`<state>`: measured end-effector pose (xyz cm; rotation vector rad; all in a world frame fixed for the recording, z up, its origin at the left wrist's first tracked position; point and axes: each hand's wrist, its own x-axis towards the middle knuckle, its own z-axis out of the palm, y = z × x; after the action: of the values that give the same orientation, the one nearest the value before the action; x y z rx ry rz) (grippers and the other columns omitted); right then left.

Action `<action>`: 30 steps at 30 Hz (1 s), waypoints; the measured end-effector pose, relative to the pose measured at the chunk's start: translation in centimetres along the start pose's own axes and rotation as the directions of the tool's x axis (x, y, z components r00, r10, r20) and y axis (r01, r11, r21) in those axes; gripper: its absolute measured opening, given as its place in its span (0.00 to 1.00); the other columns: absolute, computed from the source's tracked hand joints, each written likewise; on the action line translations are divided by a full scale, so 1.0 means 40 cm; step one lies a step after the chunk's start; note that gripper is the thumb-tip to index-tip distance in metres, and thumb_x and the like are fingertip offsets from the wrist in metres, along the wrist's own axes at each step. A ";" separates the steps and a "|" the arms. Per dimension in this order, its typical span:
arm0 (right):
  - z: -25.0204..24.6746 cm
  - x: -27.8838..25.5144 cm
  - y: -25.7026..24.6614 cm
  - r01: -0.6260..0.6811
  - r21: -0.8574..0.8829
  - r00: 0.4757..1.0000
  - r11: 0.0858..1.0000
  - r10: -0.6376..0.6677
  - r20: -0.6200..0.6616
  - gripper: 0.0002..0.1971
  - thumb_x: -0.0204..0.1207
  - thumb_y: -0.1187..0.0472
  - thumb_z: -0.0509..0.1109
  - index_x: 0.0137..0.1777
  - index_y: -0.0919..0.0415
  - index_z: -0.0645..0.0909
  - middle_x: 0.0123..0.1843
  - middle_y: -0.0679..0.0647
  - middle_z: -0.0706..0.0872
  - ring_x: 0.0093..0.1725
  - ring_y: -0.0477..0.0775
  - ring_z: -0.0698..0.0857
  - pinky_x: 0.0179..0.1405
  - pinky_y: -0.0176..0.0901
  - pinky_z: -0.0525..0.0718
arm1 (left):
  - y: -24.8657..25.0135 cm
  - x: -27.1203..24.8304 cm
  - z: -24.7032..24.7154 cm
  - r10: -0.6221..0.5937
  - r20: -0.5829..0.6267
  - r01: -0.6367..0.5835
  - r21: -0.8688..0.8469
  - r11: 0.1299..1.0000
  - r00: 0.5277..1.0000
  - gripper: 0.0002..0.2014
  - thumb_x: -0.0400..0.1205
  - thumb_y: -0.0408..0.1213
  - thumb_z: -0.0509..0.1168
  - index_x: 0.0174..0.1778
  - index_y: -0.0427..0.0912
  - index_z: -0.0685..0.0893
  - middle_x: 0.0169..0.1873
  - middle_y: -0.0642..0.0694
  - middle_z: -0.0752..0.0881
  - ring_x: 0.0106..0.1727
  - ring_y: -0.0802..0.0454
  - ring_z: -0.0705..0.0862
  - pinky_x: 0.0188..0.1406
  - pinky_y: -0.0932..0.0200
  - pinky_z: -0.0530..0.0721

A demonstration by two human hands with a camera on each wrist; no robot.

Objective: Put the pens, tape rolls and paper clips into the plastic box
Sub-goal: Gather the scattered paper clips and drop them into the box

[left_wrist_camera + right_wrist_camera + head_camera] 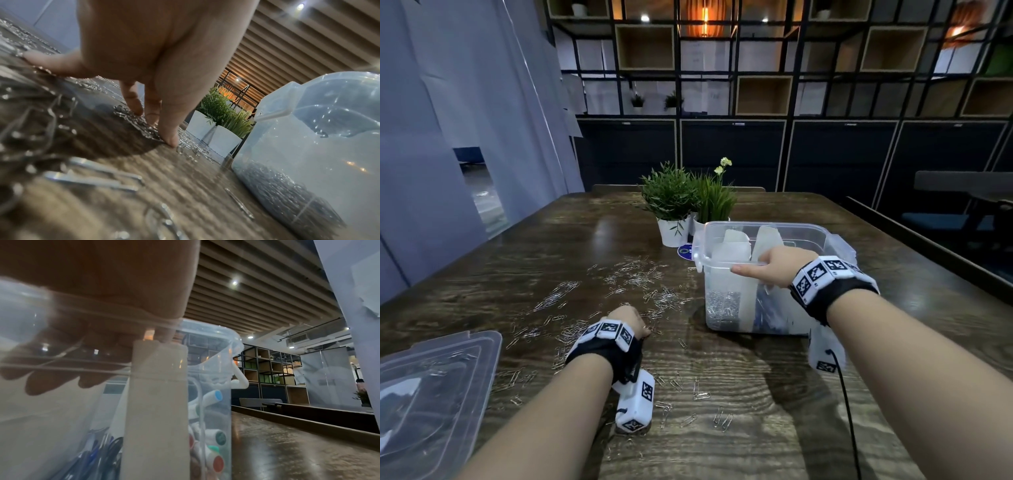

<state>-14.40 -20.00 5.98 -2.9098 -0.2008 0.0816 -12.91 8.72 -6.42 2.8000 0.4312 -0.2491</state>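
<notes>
Right hand (779, 265) hooked over the near rim of the plastic box (808, 236), fingers curled down inside the wall, thumb stretched along the outside edge. Inside the box, behind card dividers (156, 402): a heap of paper clips in the left compartment (723, 306), pens (96, 456) in the middle, colour-capped markers (216, 441) on the right. Left hand (628, 320) down on the surface (756, 394), fingertips (171, 140) pressed among loose paper clips (633, 277) scattered left of the box, thumb spread apart; cannot tell whether any clip actually pinched. Clear lid (431, 394) flat at near left. Two potted plants (688, 202) just behind the box.
</notes>
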 end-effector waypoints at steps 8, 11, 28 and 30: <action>0.010 0.012 0.018 0.061 -0.014 0.998 0.998 -0.062 -0.013 0.39 0.66 0.17 0.51 0.37 0.54 0.83 0.40 0.48 0.91 0.43 0.50 0.88 0.55 0.50 0.85 | -0.013 0.020 0.010 -0.049 0.003 0.049 -0.128 0.991 0.999 0.12 0.77 0.38 0.71 0.48 0.31 0.87 0.45 0.43 0.89 0.56 0.47 0.87 0.60 0.55 0.84; 0.009 0.011 0.020 0.067 -0.033 0.998 0.997 -0.067 -0.021 0.36 0.69 0.19 0.51 0.38 0.51 0.82 0.40 0.46 0.90 0.43 0.48 0.87 0.55 0.49 0.84 | -0.013 0.015 0.014 -0.052 -0.027 0.049 -0.122 0.991 0.998 0.12 0.77 0.38 0.72 0.49 0.32 0.88 0.46 0.45 0.90 0.53 0.49 0.88 0.55 0.57 0.85; 0.012 0.011 0.021 0.060 -0.020 0.998 0.998 -0.060 -0.027 0.33 0.68 0.18 0.52 0.35 0.47 0.79 0.38 0.45 0.89 0.42 0.47 0.85 0.53 0.49 0.84 | 0.217 -0.129 -0.260 0.417 -0.496 -0.609 -0.332 0.720 0.762 0.06 0.75 0.46 0.73 0.34 0.51 0.86 0.35 0.57 0.88 0.43 0.54 0.85 0.53 0.48 0.85; 0.014 0.013 0.022 0.059 -0.027 0.998 0.998 -0.060 -0.036 0.33 0.68 0.18 0.52 0.35 0.47 0.79 0.37 0.44 0.88 0.41 0.46 0.85 0.53 0.49 0.84 | 0.263 -0.123 -0.263 0.448 -0.483 -0.625 -0.310 0.716 0.752 0.07 0.75 0.49 0.73 0.32 0.57 0.86 0.36 0.60 0.87 0.46 0.55 0.85 0.57 0.44 0.82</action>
<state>-13.82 -20.64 5.22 -2.9254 -0.2845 0.0163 -12.87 1.15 7.30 2.3452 -0.2680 0.4788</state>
